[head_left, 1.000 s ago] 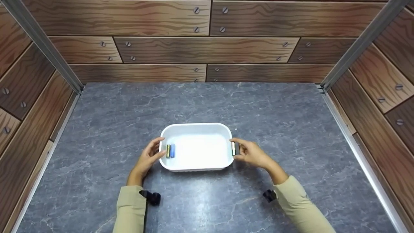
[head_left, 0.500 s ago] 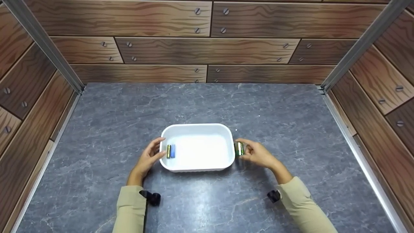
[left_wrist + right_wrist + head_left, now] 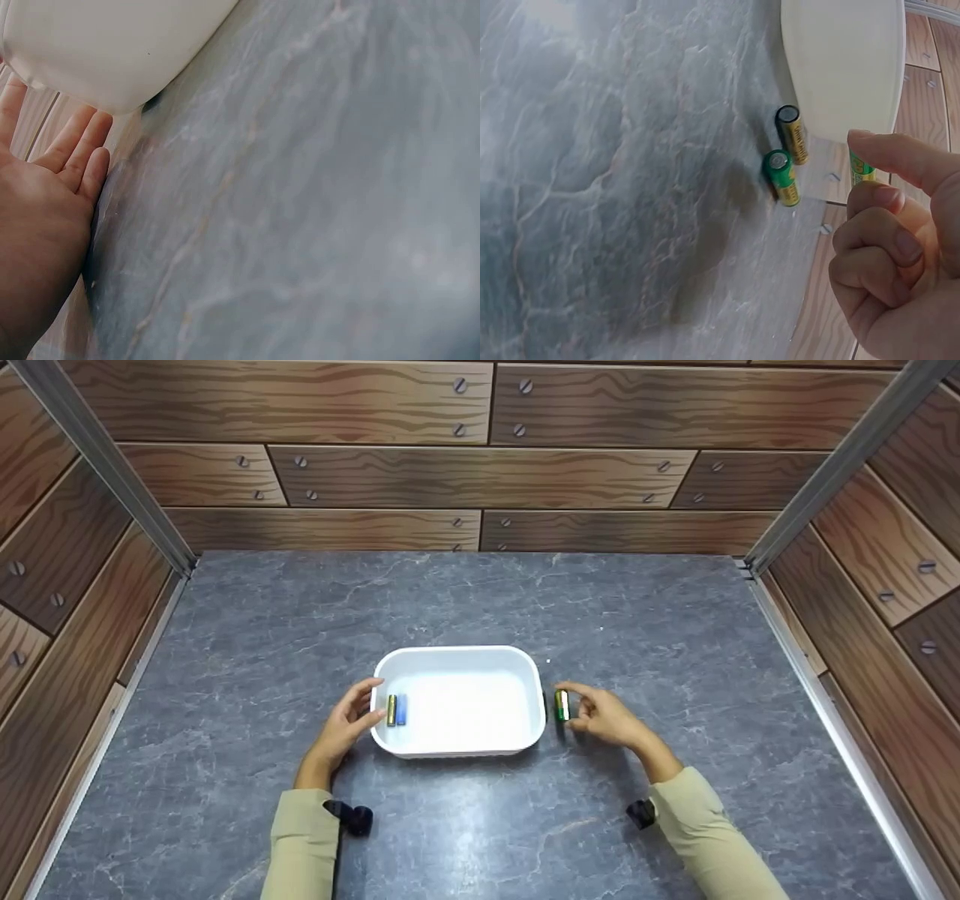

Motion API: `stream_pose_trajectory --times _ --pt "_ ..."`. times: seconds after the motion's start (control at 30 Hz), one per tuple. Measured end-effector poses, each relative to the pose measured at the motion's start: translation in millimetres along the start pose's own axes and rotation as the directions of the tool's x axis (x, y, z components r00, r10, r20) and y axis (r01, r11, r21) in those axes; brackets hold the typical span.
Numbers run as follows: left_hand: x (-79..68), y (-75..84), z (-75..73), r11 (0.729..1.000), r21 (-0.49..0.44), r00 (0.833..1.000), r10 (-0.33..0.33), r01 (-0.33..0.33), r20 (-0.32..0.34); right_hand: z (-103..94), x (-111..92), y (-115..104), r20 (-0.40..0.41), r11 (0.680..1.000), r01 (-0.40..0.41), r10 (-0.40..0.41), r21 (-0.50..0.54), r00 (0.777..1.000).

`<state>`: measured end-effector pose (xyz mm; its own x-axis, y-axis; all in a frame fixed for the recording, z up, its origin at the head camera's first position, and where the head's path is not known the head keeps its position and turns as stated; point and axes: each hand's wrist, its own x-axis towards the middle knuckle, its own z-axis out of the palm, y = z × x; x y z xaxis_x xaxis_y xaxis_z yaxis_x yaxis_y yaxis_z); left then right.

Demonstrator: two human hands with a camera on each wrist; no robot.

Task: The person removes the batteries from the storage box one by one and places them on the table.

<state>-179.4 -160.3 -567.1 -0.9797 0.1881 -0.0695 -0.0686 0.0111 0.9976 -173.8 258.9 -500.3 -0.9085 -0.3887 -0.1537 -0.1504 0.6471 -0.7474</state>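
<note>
Pinching a battery [image 3: 562, 705], likely light, rigid and slick, sensibly by its ends, right hand [image 3: 606, 718] is right of tub [image 3: 457, 753]; left hand [image 3: 345, 721], fingers extended, touches tub's rim.

Five batteries are counted in all. Two are seen inside the tray, at the left: one gold battery [image 3: 391, 711], one blue battery [image 3: 402, 710]. Two are seen on the table, right of the tray: one black-and-gold battery [image 3: 792, 135], one green-and-gold battery [image 3: 782, 178]. One pinched battery [image 3: 863, 166] is held, partly covered by fingers. Hands, two: left hand [image 3: 341, 725], right hand [image 3: 606, 718]. Sleeves, two: left sleeve [image 3: 301, 840], right sleeve [image 3: 709, 832]. Black wrist devices, two: left device [image 3: 361, 820], right device [image 3: 641, 814]. One white tray [image 3: 457, 754], one table [image 3: 465, 600]. Three plank-patterned walls are shown: far wall [image 3: 375, 405], left wall [image 3: 75, 615], right wall [image 3: 862, 607]. Metal posts, two: left post [image 3: 105, 457], right post [image 3: 846, 457].
</note>
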Motion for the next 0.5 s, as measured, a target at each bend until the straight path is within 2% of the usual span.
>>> stream_pose_trajectory --times 0.27,0.5 --pt "0.0 0.2 0.1 1.000 -0.001 1.000 -0.006 0.006 -0.010 -1.0 0.1 9.8 -0.018 1.000 0.013 -0.013 0.001 1.000" --pt "-0.4 1.5 0.7 1.000 0.015 1.000 -0.006 0.006 -0.006 -1.1 0.9 14.6 -0.029 1.000 -0.029 0.028 -0.007 0.999"
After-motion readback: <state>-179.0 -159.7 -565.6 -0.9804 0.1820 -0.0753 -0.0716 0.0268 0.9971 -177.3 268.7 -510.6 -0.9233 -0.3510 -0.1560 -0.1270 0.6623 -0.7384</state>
